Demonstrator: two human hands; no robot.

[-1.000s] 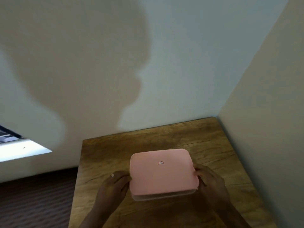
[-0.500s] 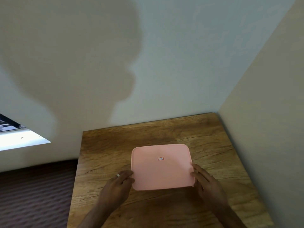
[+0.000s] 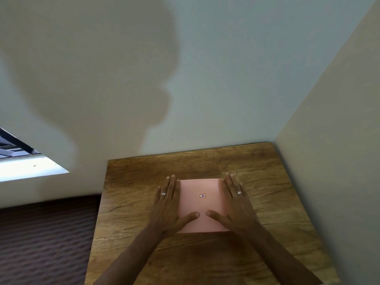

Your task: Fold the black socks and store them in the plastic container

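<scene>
**Pink lid under two flat hands**

Pink plastic fills the middle of the wooden table (image 3: 273, 202): the lid (image 3: 200, 204) of the plastic container, seen from above, sits square to the table's edges with its long axis running from the near edge toward the far edge by the wall. The left hand (image 3: 169, 206) lies flat along the lid's left edge and the right hand (image 3: 233, 204) along its right edge, each about equally close. On both, the fingers (image 3: 171, 187) are straight and spread, pointing toward the far edge, gripping nothing; the thumbs rest on the lid's near half, their tips nearly meeting. The box body beneath is hidden. No black socks show anywhere, so they are probably inside already, though that cannot be confirmed. The palms seem to be pressing the lid shut, and any further push goes straight down along the two side edges.
</scene>
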